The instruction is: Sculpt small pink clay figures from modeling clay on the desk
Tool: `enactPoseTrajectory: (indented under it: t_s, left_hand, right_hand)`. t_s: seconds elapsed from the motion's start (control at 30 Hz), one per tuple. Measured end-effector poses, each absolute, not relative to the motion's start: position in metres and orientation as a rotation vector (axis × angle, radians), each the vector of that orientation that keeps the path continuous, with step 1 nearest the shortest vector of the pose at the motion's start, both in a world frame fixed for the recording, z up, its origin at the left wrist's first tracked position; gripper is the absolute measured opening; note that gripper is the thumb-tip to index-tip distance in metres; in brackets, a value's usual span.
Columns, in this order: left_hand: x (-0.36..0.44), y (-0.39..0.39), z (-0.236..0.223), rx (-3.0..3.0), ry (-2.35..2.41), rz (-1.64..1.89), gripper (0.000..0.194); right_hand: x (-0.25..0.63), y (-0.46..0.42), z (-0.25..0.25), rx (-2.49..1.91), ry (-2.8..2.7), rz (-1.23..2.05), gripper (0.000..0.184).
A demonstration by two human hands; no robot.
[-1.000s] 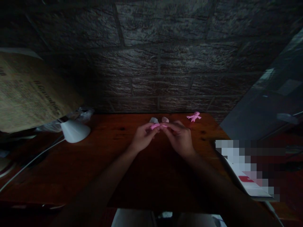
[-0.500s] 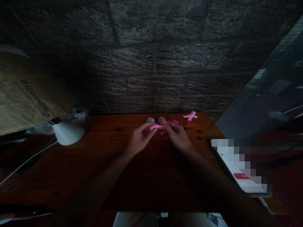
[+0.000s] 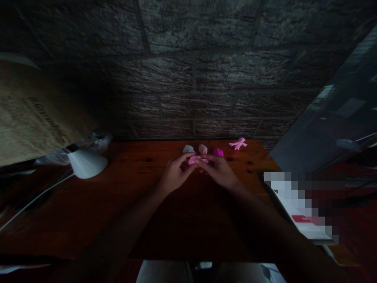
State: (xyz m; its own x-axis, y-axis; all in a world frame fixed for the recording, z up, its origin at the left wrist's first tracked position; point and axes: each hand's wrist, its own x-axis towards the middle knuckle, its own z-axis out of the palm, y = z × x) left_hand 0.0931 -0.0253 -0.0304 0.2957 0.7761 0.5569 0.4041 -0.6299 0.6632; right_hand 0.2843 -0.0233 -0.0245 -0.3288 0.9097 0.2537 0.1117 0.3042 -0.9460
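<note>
Between my two hands, above the middle of the wooden table, is a piece of soft pink modelling clay [image 3: 194,159]. My left hand [image 3: 176,173] pinches its left end, fingers closed around it. With thumb and fingers, my right hand [image 3: 219,169] presses the right part of the clay. Just beyond my hands lie a white lump [image 3: 188,148], a pale pink lump [image 3: 203,149] and a bright magenta lump [image 3: 218,151]. A small pink figure [image 3: 239,144] with spread limbs stands further right, near the back edge.
A white lamp-like cone [image 3: 88,163] with a cable stands at the left, under a brown printed paper bag [image 3: 35,114]. Clear plastic [image 3: 100,141] lies behind it. A partly blurred-out white box [image 3: 309,232] is at the right edge. A stone-block wall [image 3: 188,78] rises behind the table [image 3: 132,169].
My right hand has shifted slightly left and its thumb now lies over the clay, which looks more bunched. The magenta lump shows more fully. The view has shifted slightly.
</note>
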Motion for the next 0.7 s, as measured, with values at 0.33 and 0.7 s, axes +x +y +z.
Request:
enactPoseTrajectory:
  t_s: [0.33, 0.7]
  left_hand:
    - [0.0939, -0.0259, -0.0268, 2.313, 1.063, 1.209, 0.021]
    - [0.0943, -0.0262, -0.0303, 2.249, 1.136, 1.162, 0.022]
  right_hand:
    - [0.2852, -0.0287, -0.0215, -1.026, -1.87, 0.739, 0.046]
    - [0.2863, -0.0251, -0.0245, -1.002, -1.796, 0.826, 0.033]
